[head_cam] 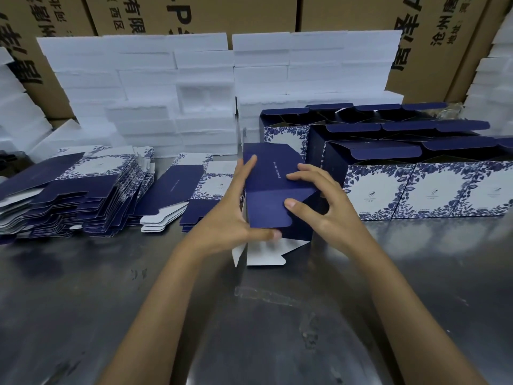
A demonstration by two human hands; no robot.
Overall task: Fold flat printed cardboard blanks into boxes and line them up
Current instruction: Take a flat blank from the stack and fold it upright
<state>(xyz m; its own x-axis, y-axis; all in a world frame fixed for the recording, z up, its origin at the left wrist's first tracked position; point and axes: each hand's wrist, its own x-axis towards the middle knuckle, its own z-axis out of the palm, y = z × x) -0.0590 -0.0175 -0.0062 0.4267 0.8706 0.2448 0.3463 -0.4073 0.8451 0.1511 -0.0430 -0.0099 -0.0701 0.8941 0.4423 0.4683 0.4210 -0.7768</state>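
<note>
A half-formed navy box stands on the steel table in the middle of the view, with white flaps hanging loose at its near end. My left hand grips its left side, fingers up along the top and thumb pressed on a navy flap. My right hand holds the right side, fingers on the top panel and thumb on the same flap. Flat printed blanks lie stacked at the left, and a smaller pile lies beside my left hand. Several folded boxes with open tops stand in rows at the right.
White foam inserts are stacked high along the back of the table, with more at both side edges. Big brown shipping cartons form a wall behind them. Bare steel surface stretches in front, toward me.
</note>
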